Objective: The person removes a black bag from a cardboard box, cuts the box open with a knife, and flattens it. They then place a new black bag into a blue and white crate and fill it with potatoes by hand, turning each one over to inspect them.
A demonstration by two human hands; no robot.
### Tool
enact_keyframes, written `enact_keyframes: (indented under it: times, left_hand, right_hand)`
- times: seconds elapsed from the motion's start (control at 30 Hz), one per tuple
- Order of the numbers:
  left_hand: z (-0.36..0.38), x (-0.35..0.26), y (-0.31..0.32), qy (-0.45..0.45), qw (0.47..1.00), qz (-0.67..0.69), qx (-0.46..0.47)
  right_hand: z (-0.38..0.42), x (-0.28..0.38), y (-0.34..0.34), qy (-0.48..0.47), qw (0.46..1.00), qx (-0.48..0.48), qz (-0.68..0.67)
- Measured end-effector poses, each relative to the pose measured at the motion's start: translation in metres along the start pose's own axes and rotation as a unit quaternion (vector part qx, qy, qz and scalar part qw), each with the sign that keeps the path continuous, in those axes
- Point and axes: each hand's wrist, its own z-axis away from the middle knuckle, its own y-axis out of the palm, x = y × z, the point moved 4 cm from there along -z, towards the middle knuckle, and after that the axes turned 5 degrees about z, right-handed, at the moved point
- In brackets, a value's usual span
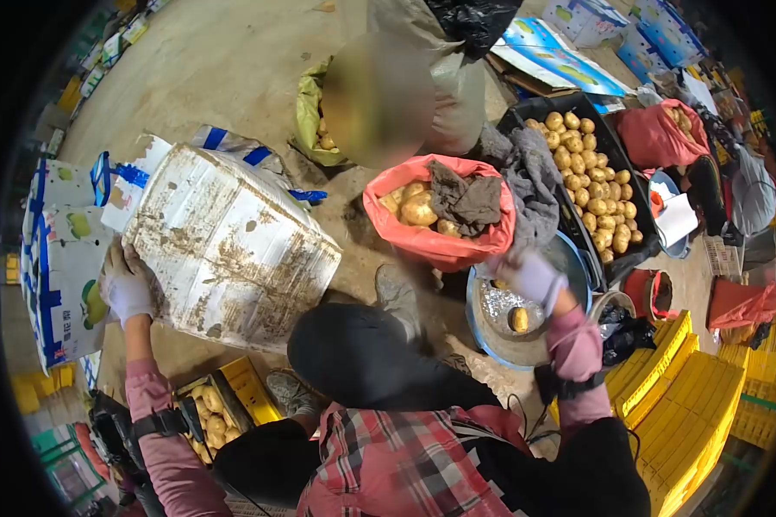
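Observation:
My left hand (128,283), in a pale glove, grips the left edge of a cardboard box (233,246) with dirt smeared over its white side. My right hand (533,277), also gloved and blurred by motion, is over a blue-rimmed basin (485,332), close to a red bag (384,228). I cannot tell whether its fingers hold anything. Inside the basin lies a potato (519,320). Large potatoes (419,208) fill the red bag, partly covered by a dark brown cloth (466,198). A grey cloth (533,185) hangs beside the bag.
A black crate (614,142) of potatoes stands right of the basin. Yellow crates (694,414) are stacked at lower right, and a yellow crate (250,392) with potatoes sits by my left leg. A printed box (69,267) stands at far left. Ahead is a green bag (309,112).

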Motion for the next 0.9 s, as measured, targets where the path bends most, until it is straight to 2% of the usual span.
enact_keyframes:
  times: [0.03, 0.1, 0.17, 0.2, 0.23, 0.27, 0.3, 0.33, 0.37, 0.4, 0.47, 0.5, 0.53, 0.57, 0.6, 0.63, 0.67, 0.77, 0.83, 0.87, 0.9]
  left_hand:
    - [-0.004, -0.004, 0.001, -0.003, 1.0, 0.021, -0.014]
    - [-0.004, -0.017, -0.006, -0.012, 0.998, 0.048, -0.039]
    - [0.0, -0.027, -0.013, -0.035, 0.995, 0.083, -0.033]
    - [0.002, -0.015, -0.002, 0.002, 0.996, 0.079, -0.052]
    - [0.0, -0.025, -0.015, -0.025, 0.996, 0.083, -0.032]
    - [-0.001, -0.023, -0.012, -0.025, 0.997, 0.059, -0.035]
    - [-0.008, -0.028, -0.019, -0.002, 0.998, 0.058, -0.03]
    - [-0.009, -0.021, -0.013, 0.012, 0.998, 0.058, -0.024]
    - [-0.009, -0.017, -0.007, 0.004, 0.998, 0.065, 0.007]
    - [-0.008, -0.013, -0.004, 0.006, 0.998, 0.06, -0.008]
    - [-0.006, -0.017, -0.007, -0.006, 0.999, 0.036, -0.009]
    - [-0.009, -0.012, -0.005, -0.041, 0.995, 0.079, 0.043]
    - [-0.008, -0.014, -0.005, -0.017, 0.997, 0.072, 0.006]
    - [-0.008, -0.013, -0.005, -0.014, 0.997, 0.074, 0.018]
    - [-0.008, -0.014, -0.008, -0.019, 0.997, 0.065, 0.034]
    - [-0.009, -0.017, -0.014, -0.024, 0.995, 0.076, 0.058]
    - [-0.008, -0.019, -0.017, -0.021, 0.996, 0.071, 0.056]
    - [-0.003, -0.017, -0.027, -0.036, 0.99, 0.095, 0.094]
    - [0.006, -0.012, -0.025, -0.079, 0.98, 0.096, 0.154]
    - [0.012, -0.01, -0.018, -0.101, 0.973, 0.09, 0.187]
    - [0.016, 0.002, -0.005, -0.158, 0.935, 0.13, 0.29]
  right_hand:
    - [0.001, -0.003, 0.034, -0.052, 0.998, 0.02, 0.008]
    - [-0.019, -0.008, 0.111, -0.012, 0.994, 0.094, -0.044]
    - [-0.079, -0.045, 0.203, -0.041, 0.986, 0.123, 0.103]
    - [-0.102, -0.057, 0.238, -0.035, 0.971, 0.177, 0.155]
    - [-0.119, -0.07, 0.266, -0.029, 0.951, 0.223, 0.21]
    - [-0.13, -0.081, 0.283, -0.045, 0.887, 0.318, 0.332]
    - [-0.14, -0.097, 0.294, 0.031, 0.889, 0.336, 0.31]
    - [-0.136, -0.084, 0.281, 0.074, 0.905, 0.269, 0.323]
    - [-0.15, -0.09, 0.29, 0.09, 0.888, 0.294, 0.341]
    - [-0.154, -0.083, 0.285, 0.109, 0.885, 0.288, 0.35]
    - [-0.168, -0.101, 0.291, 0.099, 0.882, 0.238, 0.395]
    - [-0.171, -0.115, 0.301, 0.036, 0.904, 0.167, 0.393]
    - [-0.174, -0.123, 0.307, 0.066, 0.91, 0.131, 0.389]
    - [-0.174, -0.124, 0.309, 0.051, 0.917, 0.076, 0.388]
    - [-0.167, -0.113, 0.304, 0.057, 0.908, 0.057, 0.41]
    - [-0.163, -0.107, 0.301, 0.114, 0.906, 0.074, 0.402]
    - [-0.157, -0.105, 0.298, 0.129, 0.917, 0.102, 0.364]
    - [-0.131, -0.099, 0.287, 0.14, 0.96, 0.03, 0.24]
    - [-0.136, -0.161, 0.334, 0.139, 0.989, 0.056, -0.008]
    - [-0.139, -0.189, 0.341, 0.138, 0.979, 0.05, -0.14]
    - [-0.087, -0.089, 0.279, 0.215, 0.887, 0.146, -0.383]
